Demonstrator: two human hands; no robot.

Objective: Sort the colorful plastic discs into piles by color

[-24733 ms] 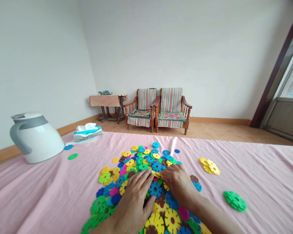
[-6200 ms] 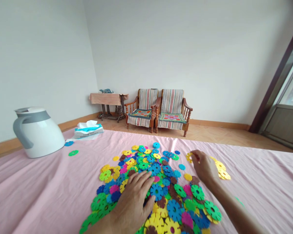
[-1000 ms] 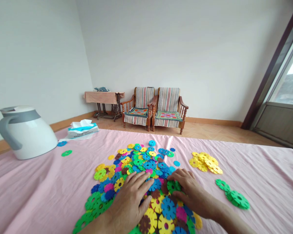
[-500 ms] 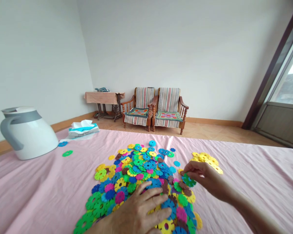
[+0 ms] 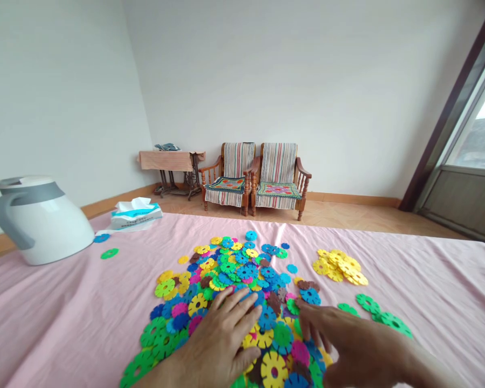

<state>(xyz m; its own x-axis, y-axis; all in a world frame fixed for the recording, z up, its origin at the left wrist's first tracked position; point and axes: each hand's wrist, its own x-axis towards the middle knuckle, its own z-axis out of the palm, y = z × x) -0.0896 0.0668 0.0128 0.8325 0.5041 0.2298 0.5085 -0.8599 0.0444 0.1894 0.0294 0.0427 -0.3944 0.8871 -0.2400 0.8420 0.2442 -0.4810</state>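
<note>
Left hand [image 5: 228,331] is laid palm-down, fingers spread, over multicoloured flower-shaped plastic discs [image 5: 242,271] piled on pink cloth [image 5: 56,318]; right hand [image 5: 327,334] is angled fingers-down at their right side, its grip unclear.

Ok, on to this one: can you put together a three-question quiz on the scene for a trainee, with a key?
1. Multiple choice: on the right, what colour is the separate heap beyond the green discs? A) pink B) yellow C) brown
2. True or false: the jug stands to the left of the tissue box.
3. Short answer: which hand lies with its fingers spread over the mixed pile?

Key: 1. B. 2. True. 3. The left hand.
</note>
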